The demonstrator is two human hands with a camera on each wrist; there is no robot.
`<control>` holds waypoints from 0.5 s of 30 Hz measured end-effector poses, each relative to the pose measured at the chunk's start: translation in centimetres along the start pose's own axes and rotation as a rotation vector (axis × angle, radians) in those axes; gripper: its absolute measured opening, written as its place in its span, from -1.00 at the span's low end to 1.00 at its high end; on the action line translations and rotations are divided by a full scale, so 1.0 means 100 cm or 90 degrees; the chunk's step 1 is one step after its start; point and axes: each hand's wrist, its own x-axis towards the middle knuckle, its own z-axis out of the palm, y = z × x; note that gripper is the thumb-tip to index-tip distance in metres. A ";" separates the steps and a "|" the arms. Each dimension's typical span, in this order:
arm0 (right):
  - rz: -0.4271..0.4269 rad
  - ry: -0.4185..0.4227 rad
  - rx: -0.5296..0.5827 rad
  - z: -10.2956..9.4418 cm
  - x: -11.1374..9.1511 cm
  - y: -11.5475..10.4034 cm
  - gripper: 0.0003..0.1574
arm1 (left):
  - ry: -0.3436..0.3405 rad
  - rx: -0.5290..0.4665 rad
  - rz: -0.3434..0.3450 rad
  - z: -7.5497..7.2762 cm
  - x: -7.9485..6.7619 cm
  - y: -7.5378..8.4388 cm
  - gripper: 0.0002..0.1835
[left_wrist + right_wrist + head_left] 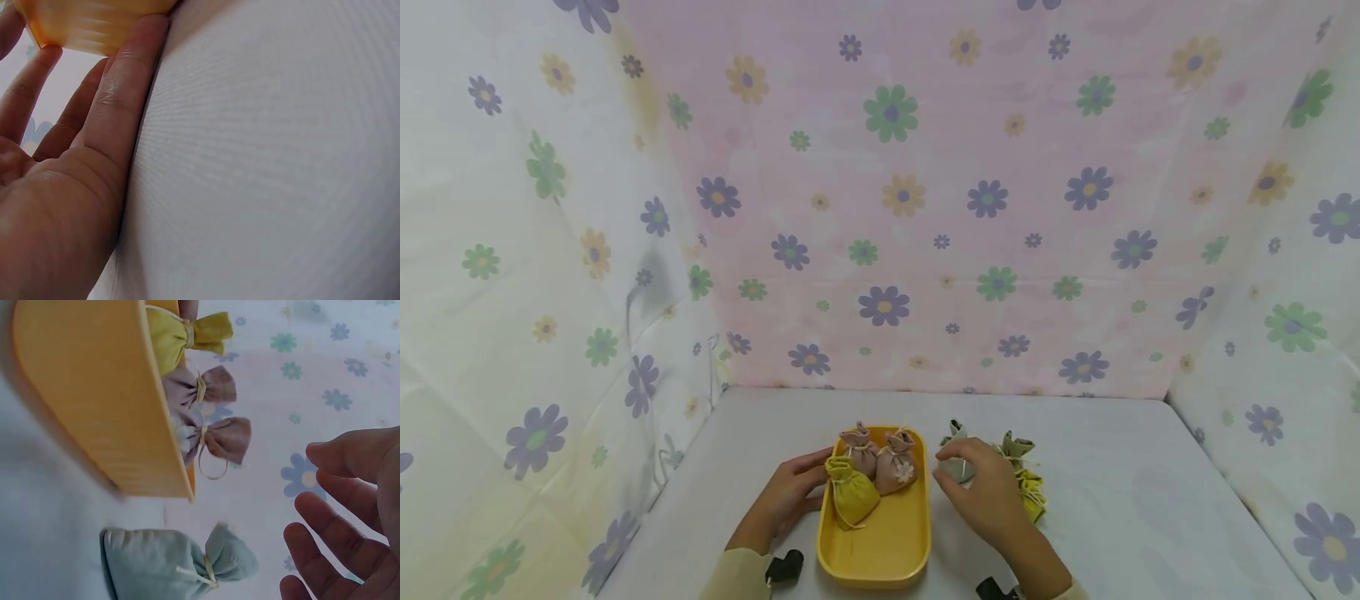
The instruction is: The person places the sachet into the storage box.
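Observation:
A yellow tray [880, 554] holds a yellow drawstring pouch [854, 498] and two dusty-pink pouches [895, 467], one bearing a white flower. My left hand [784, 497] rests at the tray's left side, its fingertips against the outer wall, as the left wrist view also shows. To the right of the tray stands a grey-green pouch [156, 559] tied with a pale cord. Near it my right hand [988, 496] holds nothing; its fingers are spread and apart from the pouch in the right wrist view. In the head view this hand partly covers the grey-green pouch.
Beyond the right hand are an olive pouch [1017, 448] and another yellow pouch [1032, 496], partly hidden by that hand. A white cloth covers the table [1120, 483]. Flower-patterned curtains [925, 250] stand at the back and both sides.

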 end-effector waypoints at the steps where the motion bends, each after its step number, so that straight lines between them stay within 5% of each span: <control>1: -0.002 0.000 0.003 -0.002 0.000 0.001 -0.67 | -0.002 0.002 0.005 0.000 0.000 0.000 -0.26; 15: -0.079 0.091 -0.066 -0.021 -0.002 0.029 -0.65 | -0.002 -0.006 -0.001 -0.001 0.001 -0.001 -0.26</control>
